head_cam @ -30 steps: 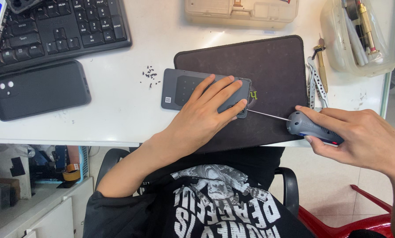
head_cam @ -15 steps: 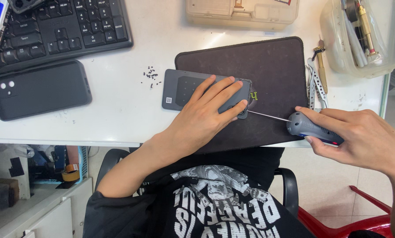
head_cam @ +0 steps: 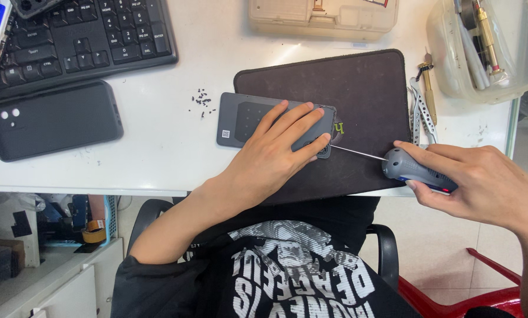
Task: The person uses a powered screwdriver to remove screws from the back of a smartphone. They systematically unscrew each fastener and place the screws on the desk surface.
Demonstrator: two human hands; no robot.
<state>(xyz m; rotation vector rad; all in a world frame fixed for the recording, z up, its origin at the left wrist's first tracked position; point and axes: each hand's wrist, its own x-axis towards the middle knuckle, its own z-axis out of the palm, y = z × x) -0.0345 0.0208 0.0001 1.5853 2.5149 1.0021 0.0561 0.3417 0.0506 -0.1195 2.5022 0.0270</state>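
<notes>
My left hand [head_cam: 276,154] lies flat with spread fingers on a dark grey phone [head_cam: 240,119], pressing it onto a dark brown mat [head_cam: 358,94]. My right hand [head_cam: 482,182] grips the grey handle of a thin screwdriver [head_cam: 402,165]. Its metal shaft points left, and the tip meets the phone's right end by my left fingertips. A small pile of tiny black screws [head_cam: 202,100] sits on the white table just left of the mat.
A black phone case [head_cam: 52,121] lies at the left, below a black keyboard [head_cam: 81,38]. A beige plastic box [head_cam: 323,17] stands at the back. Tweezers [head_cam: 420,112] lie right of the mat, beside a clear tub [head_cam: 482,53] of tools. The table edge [head_cam: 99,191] runs near my body.
</notes>
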